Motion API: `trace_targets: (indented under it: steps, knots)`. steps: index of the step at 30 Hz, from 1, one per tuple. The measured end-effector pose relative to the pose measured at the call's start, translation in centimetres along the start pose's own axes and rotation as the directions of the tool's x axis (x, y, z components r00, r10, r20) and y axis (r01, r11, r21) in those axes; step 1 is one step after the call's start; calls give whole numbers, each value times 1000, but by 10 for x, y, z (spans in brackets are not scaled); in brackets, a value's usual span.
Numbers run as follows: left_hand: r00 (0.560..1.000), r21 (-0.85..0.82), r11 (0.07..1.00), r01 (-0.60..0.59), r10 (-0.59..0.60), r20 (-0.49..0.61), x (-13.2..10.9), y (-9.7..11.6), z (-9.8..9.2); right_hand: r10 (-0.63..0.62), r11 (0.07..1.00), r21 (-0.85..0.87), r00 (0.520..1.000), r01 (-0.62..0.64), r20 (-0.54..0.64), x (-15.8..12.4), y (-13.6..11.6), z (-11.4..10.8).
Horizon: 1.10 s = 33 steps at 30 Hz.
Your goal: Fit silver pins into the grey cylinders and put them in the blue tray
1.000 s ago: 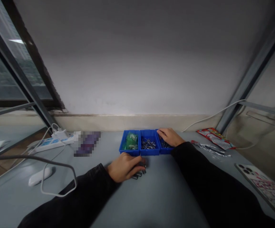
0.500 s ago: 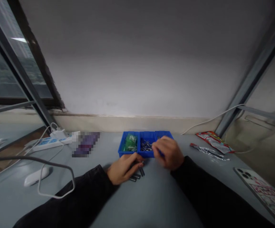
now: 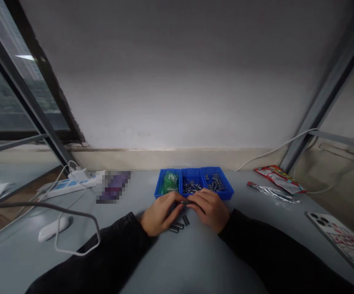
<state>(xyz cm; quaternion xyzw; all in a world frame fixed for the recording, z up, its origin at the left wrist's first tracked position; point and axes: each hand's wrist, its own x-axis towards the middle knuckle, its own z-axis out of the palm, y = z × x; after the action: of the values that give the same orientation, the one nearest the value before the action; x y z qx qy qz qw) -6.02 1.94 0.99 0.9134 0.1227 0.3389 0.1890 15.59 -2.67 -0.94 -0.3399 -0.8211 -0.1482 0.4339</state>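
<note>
My left hand (image 3: 162, 213) and my right hand (image 3: 210, 208) meet fingertip to fingertip, both closed in a pinch. Between them is a small dark metal cylinder (image 3: 186, 202); whether it is one piece or two put together, I cannot tell. Just below my fingers, several dark metal cylinders (image 3: 185, 220) lie on the table. Right behind my hands stands a blue three-part bin (image 3: 229, 193). Its left compartment has a green bag (image 3: 167, 181) with shiny pieces, the middle one thin metal pins (image 3: 191, 186), the right one dark cylinders (image 3: 216, 182).
On the left are a white power strip (image 3: 69, 184), a white mouse (image 3: 53, 229) and a looping cable (image 3: 76, 254). A pixelated purple item (image 3: 114, 187) lies at the back. To the right are a red packet (image 3: 279, 179), a clear plastic wrapper (image 3: 276, 193) and a phone (image 3: 339, 241).
My right hand has moved down from the right compartment of the bin and joined my left hand at the small cylinder. My left hand has stayed near its place.
</note>
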Motion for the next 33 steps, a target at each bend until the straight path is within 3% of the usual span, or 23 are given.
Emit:
trace_targets:
  steps: [16,33]
  knots:
    - [999,134,991,28,-22,-49,0,-4,0,10,999,31,999,-9,-45,1,-4,1]
    - [991,84,995,-46,56,-119,-1,-6,1,72,997,26,996,-71,-48,3,-5,-3]
